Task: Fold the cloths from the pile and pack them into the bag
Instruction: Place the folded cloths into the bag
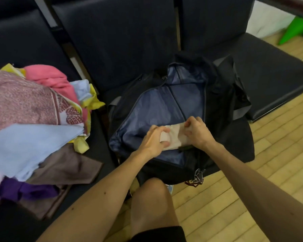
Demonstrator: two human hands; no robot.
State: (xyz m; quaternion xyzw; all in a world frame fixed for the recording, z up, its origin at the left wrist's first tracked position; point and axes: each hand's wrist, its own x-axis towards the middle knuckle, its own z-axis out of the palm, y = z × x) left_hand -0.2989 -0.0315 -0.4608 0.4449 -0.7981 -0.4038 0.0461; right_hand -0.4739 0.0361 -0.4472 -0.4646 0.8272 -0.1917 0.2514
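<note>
Both hands, left hand [153, 139] and right hand [197, 131], clench a folded beige cloth [173, 137] over the open bag [157, 109]; the pile [33, 119] waits at left. Released unevenly, the fold, apparently loose, could spring open inside.

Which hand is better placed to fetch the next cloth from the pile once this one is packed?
Left, probably. The left hand is on the side of the cloth pile; the right hand sits farther off. Both now grip the folded beige cloth over the open bag.
</note>
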